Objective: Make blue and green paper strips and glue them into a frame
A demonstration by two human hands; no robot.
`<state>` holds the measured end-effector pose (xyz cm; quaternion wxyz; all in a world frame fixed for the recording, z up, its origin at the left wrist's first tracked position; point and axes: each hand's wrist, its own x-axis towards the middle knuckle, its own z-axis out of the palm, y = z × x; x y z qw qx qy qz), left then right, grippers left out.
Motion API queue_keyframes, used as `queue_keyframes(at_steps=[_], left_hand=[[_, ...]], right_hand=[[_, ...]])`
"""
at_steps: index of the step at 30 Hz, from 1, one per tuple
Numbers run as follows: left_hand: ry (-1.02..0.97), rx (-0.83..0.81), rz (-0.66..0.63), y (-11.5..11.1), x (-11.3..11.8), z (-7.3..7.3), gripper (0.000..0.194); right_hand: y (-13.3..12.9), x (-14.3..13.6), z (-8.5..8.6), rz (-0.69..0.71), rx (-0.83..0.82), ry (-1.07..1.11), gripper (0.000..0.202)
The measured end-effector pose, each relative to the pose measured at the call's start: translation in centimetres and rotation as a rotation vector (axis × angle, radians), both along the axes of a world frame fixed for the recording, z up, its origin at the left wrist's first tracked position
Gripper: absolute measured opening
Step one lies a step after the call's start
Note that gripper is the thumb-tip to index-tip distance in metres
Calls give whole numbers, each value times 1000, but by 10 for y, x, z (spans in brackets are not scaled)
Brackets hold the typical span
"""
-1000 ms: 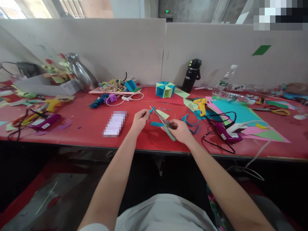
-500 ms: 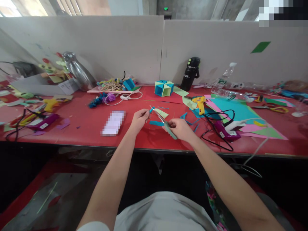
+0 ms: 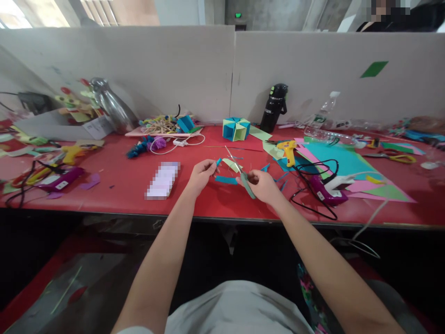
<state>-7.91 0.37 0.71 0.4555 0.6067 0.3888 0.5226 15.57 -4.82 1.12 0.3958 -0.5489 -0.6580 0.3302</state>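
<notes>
My left hand (image 3: 204,172) pinches a small piece of blue paper (image 3: 219,162) above the red table. Fingers of my right hand (image 3: 259,182) are wrapped round green-handled scissors (image 3: 246,182), whose blades point up and left and stand apart from the piece. Between the hands, a blue paper strip (image 3: 226,180) lies on the table, with a pale green scrap (image 3: 232,164) behind it. Farther back stands a blue and pale green folded paper ring (image 3: 236,129).
A blurred phone (image 3: 163,180) lies left of my left hand. At right are a yellow glue gun (image 3: 288,151), its black cable, a purple power block (image 3: 327,190) and coloured sheets (image 3: 351,162). A black bottle (image 3: 274,108) stands behind. A person (image 3: 406,18) shows beyond the partition.
The scissors have drawn back from the blue piece, and their blades have swung more upright. My left hand has shifted very slightly down. More of the person beyond the partition shows.
</notes>
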Motion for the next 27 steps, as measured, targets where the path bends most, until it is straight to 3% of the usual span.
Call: queue_keyframes(at_steps=[5, 10, 14, 17, 20, 22, 24, 26, 27], left_hand=[[-2, -6, -22, 0, 0, -2, 35], [10, -11, -57, 0, -1, -2, 39], [32, -2, -82, -1, -2, -4, 41], [49, 8, -93, -1, -2, -6, 42], [65, 23, -89, 0, -2, -8, 40], [78, 37, -75, 2, -2, -9, 39], [96, 58, -55, 3, -2, -10, 37], [125, 85, -38, 4, -1, -11, 35], [146, 100, -33, 4, -1, -11, 33]], right_hand=[[13, 10, 19, -40, 47, -160, 41], [69, 21, 42, -199, -61, -642, 35], [117, 21, 38, -196, -91, -645, 28], [133, 16, 31, -192, -7, -572, 21], [126, 6, 31, -143, 120, -456, 17], [111, -2, 32, -74, 189, -370, 27], [91, -12, 29, 73, 207, -272, 34], [70, -21, 22, 312, 181, 25, 38], [61, -25, 17, 333, 180, 125, 41]])
